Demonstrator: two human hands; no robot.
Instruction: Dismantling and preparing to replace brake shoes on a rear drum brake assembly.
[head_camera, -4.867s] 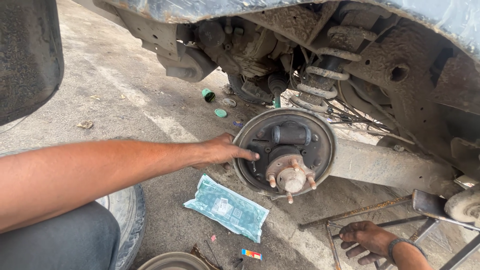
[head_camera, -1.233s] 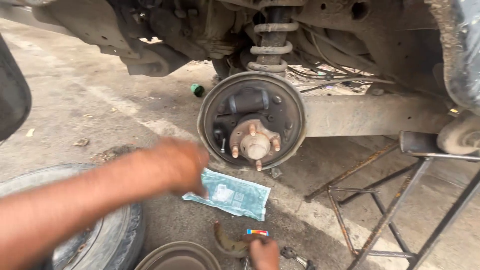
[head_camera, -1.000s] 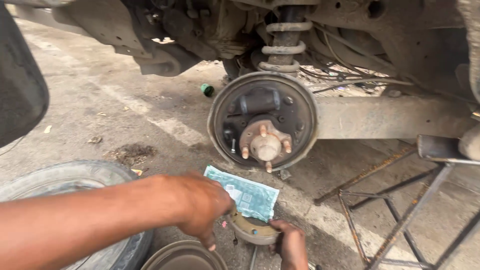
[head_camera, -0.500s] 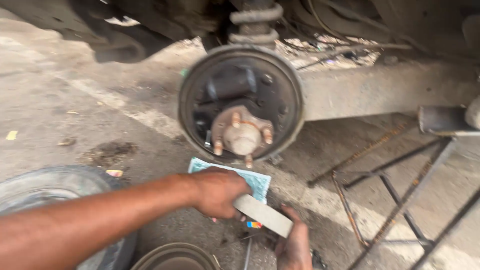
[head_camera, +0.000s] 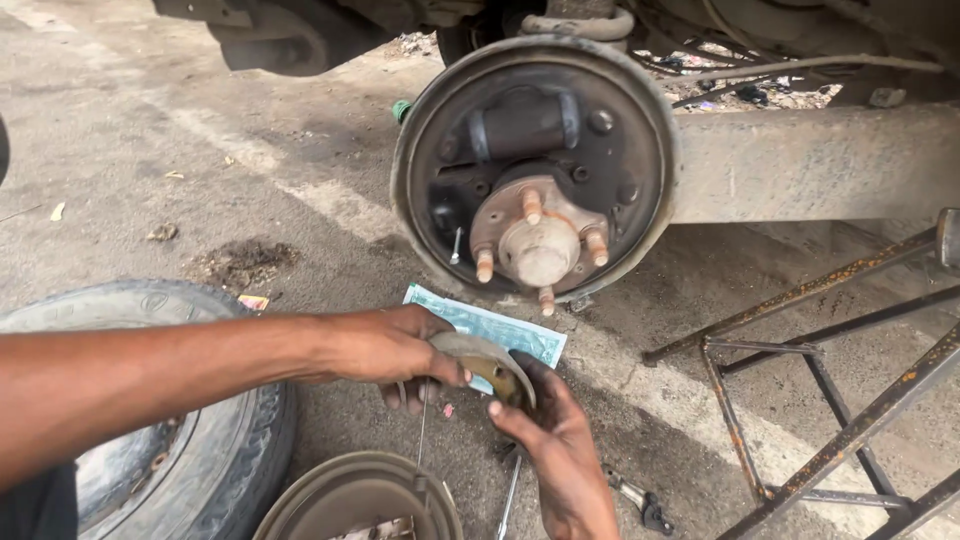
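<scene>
**Ana:** Between the two hands, low in the head view, sits a curved brake shoe. The left hand closes over its upper end, thumb on the outer lining; the right hand comes up from below with its fingers curled against the lower end.

**Ben:** How would it handle?

**Ana:** My guess is a stiff steel arc, fairly heavy for its size, gritty and rusty rather than slick, so it should not slip. The lining face is the part to spare. Holding it by both ends, as now, or by the inner web looks safest.

**Ben:** What lies around the hands?

**Ana:** Just beyond them, on the ground, a pale green printed packet, partly covered by the shoe. Farther beyond, the bare brake backing plate with its hub and studs. Under the left forearm, a tyre; just below both hands, a round brake drum, cut off by the frame edge. Right of the right hand, a rusty metal stand.

**Ben:** Anything unclear?

**Ana:** A thin wire or spring hangs down from the left hand; I cannot tell what it joins. Small tools by the right wrist are half hidden. The shoe's inner side is mostly out of sight.
</scene>
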